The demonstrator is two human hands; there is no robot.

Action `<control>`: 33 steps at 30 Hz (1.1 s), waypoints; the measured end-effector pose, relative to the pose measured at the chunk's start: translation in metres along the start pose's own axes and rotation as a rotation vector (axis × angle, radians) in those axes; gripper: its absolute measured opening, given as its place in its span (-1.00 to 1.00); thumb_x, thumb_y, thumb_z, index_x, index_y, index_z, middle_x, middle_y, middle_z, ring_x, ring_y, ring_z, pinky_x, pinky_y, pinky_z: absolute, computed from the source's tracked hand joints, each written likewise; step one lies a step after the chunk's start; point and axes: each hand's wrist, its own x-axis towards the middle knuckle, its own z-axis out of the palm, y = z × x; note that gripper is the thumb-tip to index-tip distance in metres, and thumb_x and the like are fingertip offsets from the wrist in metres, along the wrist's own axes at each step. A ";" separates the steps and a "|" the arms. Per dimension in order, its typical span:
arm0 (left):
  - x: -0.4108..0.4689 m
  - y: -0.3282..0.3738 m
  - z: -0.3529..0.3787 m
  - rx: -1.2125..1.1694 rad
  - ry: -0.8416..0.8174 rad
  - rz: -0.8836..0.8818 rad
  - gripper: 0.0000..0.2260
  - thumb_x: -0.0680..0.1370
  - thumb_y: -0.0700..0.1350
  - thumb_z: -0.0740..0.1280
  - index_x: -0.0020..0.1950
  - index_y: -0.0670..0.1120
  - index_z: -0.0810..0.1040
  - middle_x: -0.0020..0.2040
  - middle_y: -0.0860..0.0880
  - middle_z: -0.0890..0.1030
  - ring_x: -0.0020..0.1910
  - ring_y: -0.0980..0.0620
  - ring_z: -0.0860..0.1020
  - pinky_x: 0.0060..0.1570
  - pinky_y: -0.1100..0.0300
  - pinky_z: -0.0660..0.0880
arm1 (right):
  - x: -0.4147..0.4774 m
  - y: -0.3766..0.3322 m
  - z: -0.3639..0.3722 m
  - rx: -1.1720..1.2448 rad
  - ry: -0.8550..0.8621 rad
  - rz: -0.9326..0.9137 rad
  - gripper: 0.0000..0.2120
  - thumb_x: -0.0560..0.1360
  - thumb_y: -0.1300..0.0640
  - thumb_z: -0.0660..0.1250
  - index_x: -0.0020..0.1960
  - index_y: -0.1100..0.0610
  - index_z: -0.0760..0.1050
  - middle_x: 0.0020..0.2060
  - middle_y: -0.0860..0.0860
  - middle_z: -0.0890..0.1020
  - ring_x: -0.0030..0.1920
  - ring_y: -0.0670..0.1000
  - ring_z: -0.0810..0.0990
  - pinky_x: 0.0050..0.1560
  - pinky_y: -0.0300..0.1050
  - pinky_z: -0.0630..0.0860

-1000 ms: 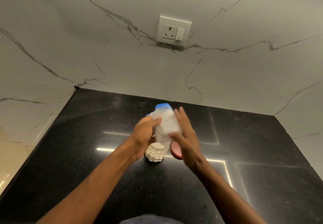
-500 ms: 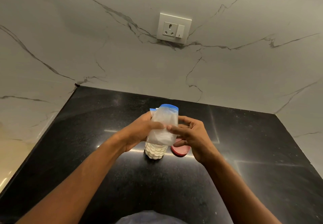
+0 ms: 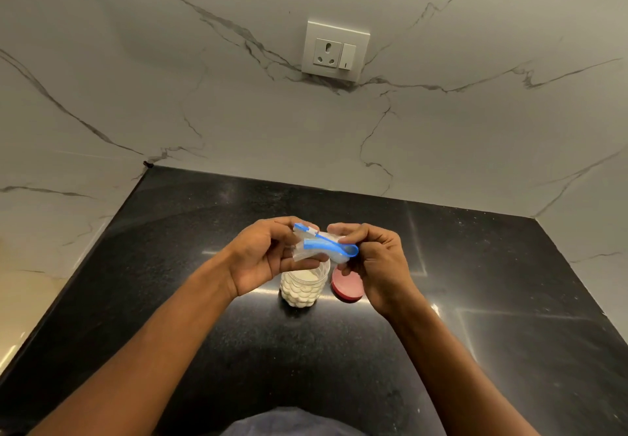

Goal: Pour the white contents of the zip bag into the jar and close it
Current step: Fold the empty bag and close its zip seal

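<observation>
A: How does the zip bag [image 3: 323,248] look?
B: Clear, crumpled, with a blue zip strip, looking empty.
A: Who holds it?
B: The left hand [image 3: 261,259] and right hand [image 3: 373,262] pinch its ends, fingers curled shut.
A: Below them?
B: One jar [image 3: 302,287] of white stuff, open, beside one red lid [image 3: 346,286].

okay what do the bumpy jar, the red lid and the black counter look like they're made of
Bumpy clear jar: likely plastic, since white contents show through its dimpled wall. Round red lid: matte, opaque, probably plastic. Black speckled countertop: polished stone, perhaps granite, given its flecks and mirror-like light reflections.
</observation>
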 end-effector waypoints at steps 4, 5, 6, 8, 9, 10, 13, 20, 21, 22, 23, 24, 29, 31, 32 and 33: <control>0.000 -0.005 0.001 0.130 0.051 0.026 -0.77 0.45 -0.10 0.49 0.00 -0.23 0.73 0.10 -0.26 0.74 0.02 -0.21 0.76 -0.07 0.04 0.72 | 0.002 -0.003 -0.004 -0.352 -0.060 -0.234 -0.56 0.44 0.56 0.19 -0.34 0.13 0.66 0.06 0.08 0.70 0.06 0.05 0.70 -0.25 -0.22 0.66; 0.003 -0.008 0.002 0.228 0.093 0.050 -0.81 0.48 -0.13 0.53 0.01 -0.21 0.70 0.11 -0.25 0.73 0.01 -0.18 0.76 -0.07 0.07 0.71 | 0.003 -0.002 -0.004 -0.435 -0.067 -0.256 -0.54 0.45 0.59 0.19 -0.34 0.12 0.64 0.13 0.09 0.67 0.13 0.06 0.67 -0.18 -0.20 0.67; 0.005 -0.010 0.004 0.302 0.130 0.081 -0.87 0.51 -0.21 0.54 0.00 -0.20 0.66 0.16 -0.25 0.69 0.02 -0.16 0.77 -0.08 0.08 0.71 | 0.004 -0.002 -0.005 -0.464 -0.073 -0.254 -0.54 0.46 0.57 0.20 -0.33 0.11 0.64 0.19 0.09 0.65 0.19 0.07 0.64 -0.09 -0.17 0.67; 0.008 -0.011 0.003 0.346 0.204 0.128 -0.82 0.49 -0.35 0.52 0.00 -0.17 0.59 0.23 -0.26 0.62 0.04 -0.18 0.76 -0.12 0.09 0.71 | 0.005 0.000 -0.007 -0.342 -0.073 -0.163 -0.69 0.47 0.36 0.21 -0.26 0.15 0.67 0.24 0.08 0.65 0.21 0.09 0.65 0.01 -0.13 0.67; 0.008 -0.010 0.002 0.349 0.225 0.141 -0.76 0.48 -0.37 0.52 0.03 -0.15 0.56 0.24 -0.27 0.61 0.06 -0.19 0.76 -0.13 0.09 0.71 | 0.005 0.001 -0.009 -0.226 -0.071 -0.079 -0.74 0.47 0.24 0.22 -0.16 0.19 0.70 0.22 0.07 0.68 0.17 0.12 0.68 0.01 -0.09 0.68; 0.007 -0.009 0.000 0.368 0.231 0.150 -0.72 0.47 -0.38 0.53 0.06 -0.14 0.53 0.24 -0.27 0.61 0.07 -0.20 0.75 -0.13 0.09 0.72 | 0.004 0.003 -0.011 -0.129 -0.072 0.016 -0.73 0.48 0.14 0.25 0.00 0.19 0.70 0.19 0.06 0.71 0.14 0.16 0.71 0.00 -0.02 0.70; 0.002 -0.007 -0.003 0.435 0.202 0.159 -0.62 0.44 -0.35 0.56 0.13 -0.10 0.48 0.19 -0.29 0.66 0.05 -0.20 0.76 -0.12 0.07 0.72 | 0.000 0.007 -0.015 -0.093 -0.104 0.201 -0.56 0.53 -0.04 0.48 0.38 0.02 0.55 0.07 -0.01 0.76 0.09 0.16 0.76 0.02 0.01 0.71; -0.007 -0.008 -0.003 0.515 0.252 0.208 -0.55 0.43 -0.33 0.58 0.20 -0.06 0.49 0.02 -0.20 0.74 -0.10 -0.04 0.79 -0.25 0.21 0.68 | -0.018 0.012 0.010 -0.008 0.030 0.207 -0.89 0.50 0.24 0.52 0.02 0.19 0.71 -0.05 0.13 0.78 -0.03 0.14 0.79 -0.16 -0.12 0.71; -0.008 -0.010 -0.004 0.524 0.268 0.216 -0.56 0.43 -0.33 0.58 0.20 -0.06 0.51 0.01 -0.19 0.74 -0.12 -0.01 0.79 -0.26 0.23 0.68 | -0.020 0.015 0.015 -0.010 0.069 0.212 -0.92 0.52 0.29 0.51 0.00 0.20 0.72 -0.07 0.14 0.78 -0.05 0.15 0.79 -0.17 -0.12 0.71; -0.010 -0.012 -0.005 0.532 0.278 0.223 -0.58 0.44 -0.34 0.58 0.19 -0.08 0.52 0.02 -0.18 0.74 -0.12 0.01 0.79 -0.27 0.24 0.68 | -0.024 0.017 0.021 -0.012 0.103 0.223 -0.93 0.52 0.32 0.50 -0.01 0.21 0.72 -0.08 0.14 0.78 -0.07 0.15 0.80 -0.18 -0.10 0.71; -0.013 -0.015 -0.007 0.540 0.281 0.228 -0.60 0.44 -0.34 0.57 0.19 -0.10 0.54 0.02 -0.17 0.74 -0.13 0.03 0.79 -0.27 0.25 0.67 | -0.027 0.019 0.027 -0.014 0.135 0.225 -0.93 0.53 0.32 0.49 -0.01 0.22 0.72 -0.09 0.15 0.78 -0.07 0.16 0.79 -0.17 -0.09 0.72; -0.017 -0.018 -0.010 0.545 0.279 0.236 -0.62 0.45 -0.34 0.57 0.18 -0.12 0.56 0.02 -0.15 0.74 -0.12 0.04 0.79 -0.26 0.25 0.68 | -0.032 0.021 0.033 -0.030 0.161 0.212 -0.93 0.53 0.31 0.50 0.01 0.23 0.71 -0.09 0.16 0.78 -0.07 0.16 0.79 -0.15 -0.06 0.73; -0.041 -0.025 -0.034 0.421 0.340 0.340 -0.67 0.43 -0.30 0.60 0.15 -0.21 0.64 -0.06 -0.15 0.79 -0.10 -0.05 0.80 -0.23 0.21 0.70 | -0.053 0.032 0.065 -0.226 0.167 0.111 -0.91 0.56 0.20 0.48 -0.01 0.23 0.71 -0.21 0.13 0.78 -0.26 0.08 0.77 -0.29 -0.17 0.65; -0.056 -0.023 -0.044 0.383 0.393 0.373 -0.66 0.40 -0.23 0.62 0.14 -0.18 0.66 -0.08 -0.10 0.80 -0.11 -0.03 0.80 -0.25 0.22 0.69 | -0.063 0.035 0.082 -0.171 0.131 0.189 -0.88 0.56 0.19 0.47 -0.01 0.26 0.69 -0.23 0.17 0.77 -0.29 0.12 0.77 -0.29 -0.14 0.67; -0.063 -0.023 -0.047 0.394 0.412 0.385 -0.64 0.39 -0.17 0.62 0.15 -0.15 0.66 -0.07 -0.06 0.80 -0.09 -0.01 0.80 -0.23 0.20 0.71 | -0.069 0.037 0.091 -0.106 0.119 0.235 -0.85 0.55 0.18 0.48 0.01 0.28 0.68 -0.22 0.20 0.77 -0.26 0.15 0.78 -0.26 -0.12 0.68; -0.072 -0.023 -0.053 0.405 0.435 0.403 -0.62 0.37 -0.11 0.63 0.15 -0.11 0.67 -0.06 -0.03 0.80 -0.07 0.01 0.79 -0.20 0.16 0.72 | -0.076 0.039 0.099 -0.029 0.108 0.275 -0.83 0.54 0.18 0.48 0.03 0.30 0.67 -0.19 0.23 0.77 -0.23 0.17 0.78 -0.24 -0.10 0.69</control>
